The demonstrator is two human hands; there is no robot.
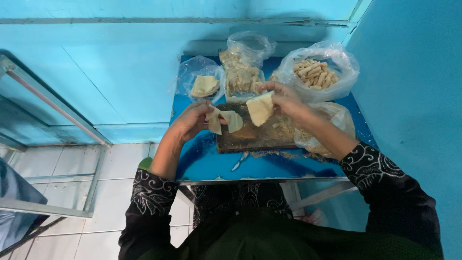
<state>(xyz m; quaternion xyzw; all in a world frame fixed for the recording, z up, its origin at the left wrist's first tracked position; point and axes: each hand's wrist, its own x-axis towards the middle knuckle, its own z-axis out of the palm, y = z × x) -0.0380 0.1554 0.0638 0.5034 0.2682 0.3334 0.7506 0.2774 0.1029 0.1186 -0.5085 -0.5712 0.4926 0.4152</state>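
Black sleeves: patterned in white, they cover both forearms nearest the camera, reaching over the near edge of the table [269, 168].
Table: blue top, small, set against turquoise walls; pale crumbs and scraps lie along its near half.
Board: a dark, worn wooden board [255, 137] lies in the middle of the table, just below both hands.
Left hand: the left hand [190, 121] is raised over the board's left end, its grip closed on a thin, limp dough sheet [226, 120] that hangs folded from the fingers.
Right hand: the right hand [284, 98] is held above the board's right part, fingertips pinched on a second, squarish pale wrapper [260, 108] that stands nearly upright, just beside the first sheet but apart from it.
Near bag: a crumpled clear bag [332, 123] sits at the board's right end, partly behind the right forearm; its contents cannot be made out.
Far left bag: a clear bag holding a stack of flat wrappers [204, 85].
Far middle: an open bag of pale filling pieces [240, 77].
Far right bag: a clear bag of finished rolled sticks [315, 73], by the back wall.
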